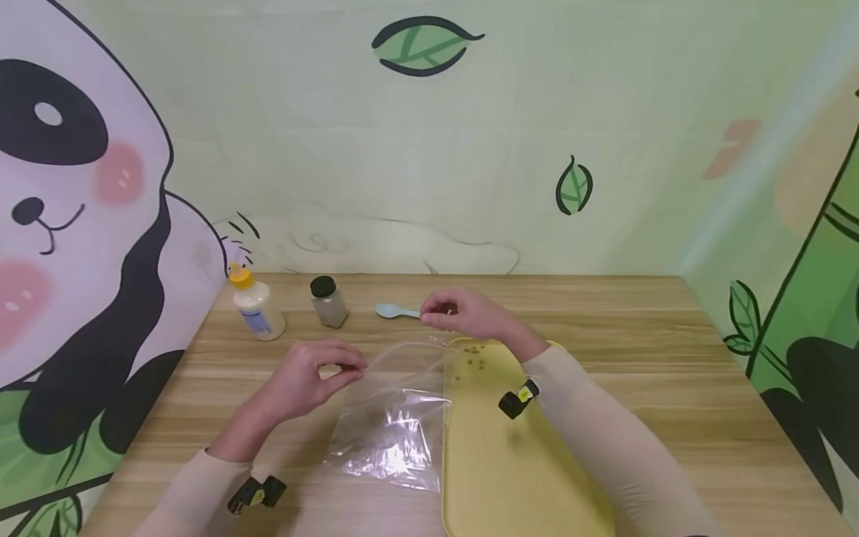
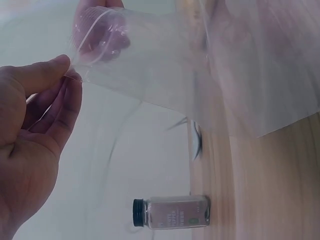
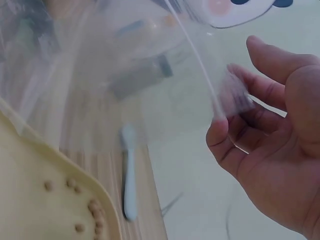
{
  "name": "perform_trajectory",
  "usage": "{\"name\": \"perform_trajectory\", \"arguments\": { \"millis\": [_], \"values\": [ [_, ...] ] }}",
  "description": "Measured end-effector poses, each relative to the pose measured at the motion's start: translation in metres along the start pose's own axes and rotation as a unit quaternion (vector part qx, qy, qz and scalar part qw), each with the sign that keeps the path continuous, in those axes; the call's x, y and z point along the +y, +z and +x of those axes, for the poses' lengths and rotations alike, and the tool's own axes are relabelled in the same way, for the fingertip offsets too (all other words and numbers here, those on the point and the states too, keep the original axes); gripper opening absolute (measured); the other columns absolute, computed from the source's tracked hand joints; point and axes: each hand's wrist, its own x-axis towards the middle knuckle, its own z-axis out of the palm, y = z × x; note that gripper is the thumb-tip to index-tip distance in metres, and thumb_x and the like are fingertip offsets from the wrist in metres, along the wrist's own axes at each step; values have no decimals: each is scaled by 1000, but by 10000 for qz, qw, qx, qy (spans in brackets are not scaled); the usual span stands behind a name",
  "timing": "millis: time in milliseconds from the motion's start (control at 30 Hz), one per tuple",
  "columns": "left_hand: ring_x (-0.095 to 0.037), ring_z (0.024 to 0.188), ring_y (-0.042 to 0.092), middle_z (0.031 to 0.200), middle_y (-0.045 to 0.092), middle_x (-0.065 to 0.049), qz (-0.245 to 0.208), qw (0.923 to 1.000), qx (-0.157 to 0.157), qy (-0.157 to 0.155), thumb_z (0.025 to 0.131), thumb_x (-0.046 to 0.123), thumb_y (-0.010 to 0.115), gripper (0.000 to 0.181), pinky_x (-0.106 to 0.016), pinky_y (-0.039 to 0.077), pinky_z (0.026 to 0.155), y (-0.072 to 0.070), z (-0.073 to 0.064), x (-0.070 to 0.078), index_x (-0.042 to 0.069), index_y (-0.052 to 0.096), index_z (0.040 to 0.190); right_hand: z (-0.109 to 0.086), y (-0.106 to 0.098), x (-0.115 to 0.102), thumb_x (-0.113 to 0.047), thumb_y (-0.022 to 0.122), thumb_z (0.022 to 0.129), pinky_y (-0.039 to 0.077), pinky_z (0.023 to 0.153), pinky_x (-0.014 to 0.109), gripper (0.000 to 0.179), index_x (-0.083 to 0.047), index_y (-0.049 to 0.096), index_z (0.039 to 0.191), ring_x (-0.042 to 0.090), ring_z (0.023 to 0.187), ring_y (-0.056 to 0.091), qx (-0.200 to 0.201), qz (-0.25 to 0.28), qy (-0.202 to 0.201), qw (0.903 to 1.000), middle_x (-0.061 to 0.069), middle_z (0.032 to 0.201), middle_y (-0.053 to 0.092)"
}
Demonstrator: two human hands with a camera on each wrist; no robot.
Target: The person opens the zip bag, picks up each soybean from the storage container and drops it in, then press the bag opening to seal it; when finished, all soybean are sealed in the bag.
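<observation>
Your left hand [image 1: 302, 382] pinched the clear zip bag [image 1: 389, 440]; your right hand [image 1: 475, 313] touched its edge, grip unclear. Yellow tray [image 1: 520, 485] alongside.

1. Table [image 1: 671, 335] is viewed from the head, forward and down.
2. Bag [image 1: 385, 440] is viewed closely from each wrist, toward the wall [image 1: 322, 112].
3. Spoon [image 3: 129, 185] is shared by both wrist views.

Soft, fairly even light leaves white glare on the clear plastic zip bag [image 1: 396, 444] and a faint shadow on the yellow rectangular tray [image 1: 523, 492], while both wrist views look hazy.
</observation>
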Motion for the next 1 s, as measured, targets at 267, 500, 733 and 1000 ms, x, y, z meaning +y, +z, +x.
{"name": "perform_trajectory", "arguments": {
  "millis": [267, 500, 733, 1000],
  "values": [
    [-8, 79, 69, 91, 74, 0, -18, 9999, -25, -165, 77, 0, 79, 18, -20, 60, 69, 1, -1, -1, 9, 75, 93, -22, -16, 15, -12, 62, 96, 50, 64, 22, 13, -1, 67, 100, 13, 73, 54, 492, -10, 166, 9986, 14, 88, 66],
    [-8, 78, 68, 90, 74, 0, -41, 9998, 123, -156, 76, -2, 80, 19, -19, 60, 68, 0, -4, -5, 8, 75, 92, -38, -18, 27, -6, 65, 93, 50, 63, 21, 8, -1, 68, 97, 15, 72, 55, 630, -109, 239, 9977, 12, 87, 68],
    [-10, 78, 69, 91, 74, -2, 50, 9997, 171, -168, 76, -2, 79, 21, -20, 60, 70, -4, -3, -8, 8, 74, 93, -56, -17, 40, -7, 66, 92, 55, 67, 23, 9, -4, 70, 99, 11, 75, 60, 644, -535, 394, 9957, 5, 88, 70],
    [-8, 77, 68, 90, 74, -1, 229, 9989, 372, -165, 72, -5, 81, 25, -19, 60, 70, -10, -10, -11, 9, 75, 91, -63, -12, 44, -5, 65, 90, 57, 70, 23, 12, 0, 68, 101, 11, 78, 62, 449, -778, 593, 9942, 13, 91, 71]
  ]
}}
